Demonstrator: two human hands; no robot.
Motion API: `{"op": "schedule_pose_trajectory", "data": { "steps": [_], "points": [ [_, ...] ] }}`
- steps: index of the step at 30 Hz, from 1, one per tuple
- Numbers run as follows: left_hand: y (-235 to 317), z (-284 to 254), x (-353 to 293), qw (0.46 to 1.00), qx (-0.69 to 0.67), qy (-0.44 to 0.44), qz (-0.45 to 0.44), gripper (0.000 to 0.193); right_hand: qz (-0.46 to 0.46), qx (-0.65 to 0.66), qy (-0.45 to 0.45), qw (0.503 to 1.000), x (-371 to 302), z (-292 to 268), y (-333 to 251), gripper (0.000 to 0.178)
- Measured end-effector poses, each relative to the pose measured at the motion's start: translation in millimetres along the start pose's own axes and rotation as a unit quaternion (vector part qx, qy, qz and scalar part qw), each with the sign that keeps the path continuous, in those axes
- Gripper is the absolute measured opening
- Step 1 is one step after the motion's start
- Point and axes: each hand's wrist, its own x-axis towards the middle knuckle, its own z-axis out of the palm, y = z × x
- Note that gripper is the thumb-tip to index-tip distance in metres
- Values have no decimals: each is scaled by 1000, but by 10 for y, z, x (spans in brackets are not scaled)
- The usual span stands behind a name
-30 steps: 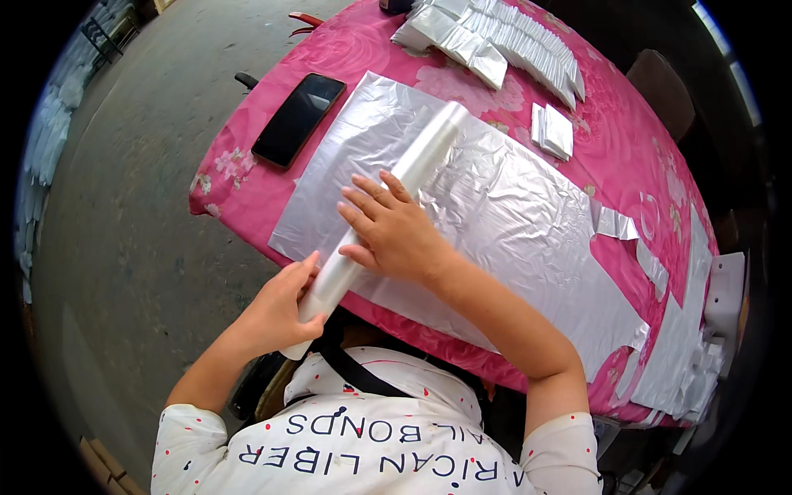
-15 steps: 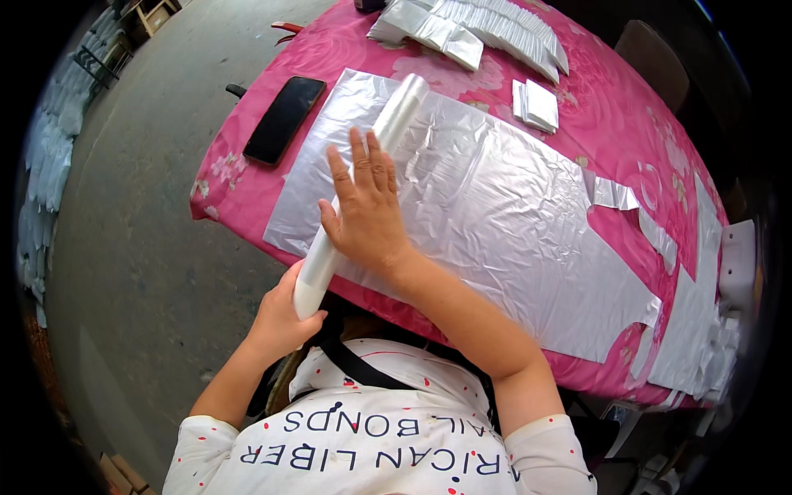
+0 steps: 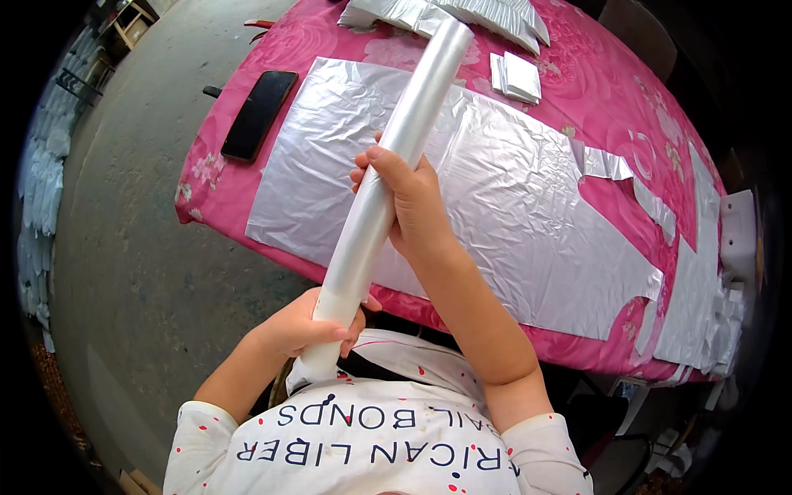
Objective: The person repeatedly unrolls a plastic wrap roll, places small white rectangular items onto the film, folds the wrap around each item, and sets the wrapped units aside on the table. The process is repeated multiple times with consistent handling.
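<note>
A long roll of silvery plastic film (image 3: 429, 74) slants up from near my body, raised over the table. My left hand (image 3: 318, 330) is closed round its near, whitish end. Halfway along, my right hand (image 3: 408, 186) wraps the roll, thumb on top and fingertips showing on the far side. Beneath it a large wrinkled silver plastic sheet (image 3: 528, 214) lies spread flat, with curved cut-outs at its right end. The roll and my right arm hide part of this sheet.
The table wears a pink flowered cloth (image 3: 561, 82). A black phone (image 3: 258, 115) lies by its left edge. Folded silver bags (image 3: 487, 21) line the far side, near a small folded stack (image 3: 516, 78). Silver strips (image 3: 652, 202) and more sheets (image 3: 689, 305) lie at the right.
The roll has lifted off the sheet and come nearer my body. My right hand, flat on it before, now grips round it. The view has shifted slightly.
</note>
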Motion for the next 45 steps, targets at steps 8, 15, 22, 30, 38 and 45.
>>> {"op": "schedule_pose_trajectory", "data": {
  "steps": [8, 15, 22, 30, 38, 45],
  "points": [
    [14, 35, 57, 998, 14, 54, 32, 67, -23, -7, 31, 999, -68, -185, 130, 47],
    [-57, -93, 64, 995, 33, 71, -63, 64, -22, -178, 18, 984, -162, -444, 110, 49],
    [-188, -139, -110, 980, 127, 84, -131, 63, -102, -253, 211, 939, -72, -1292, -718, 41],
    [-295, -178, -148, 981, 107, 70, -148, 57, 0, -370, 116, 922, -43, -1309, -904, 22],
    [-292, -169, -157, 975, 130, 79, -160, 46, 88, -452, 1, 887, -36, -1217, -969, 17],
    [-182, -233, -267, 968, 156, 47, -192, 47, -51, -541, 149, 826, -6, -1871, -1264, 20]
  ]
}}
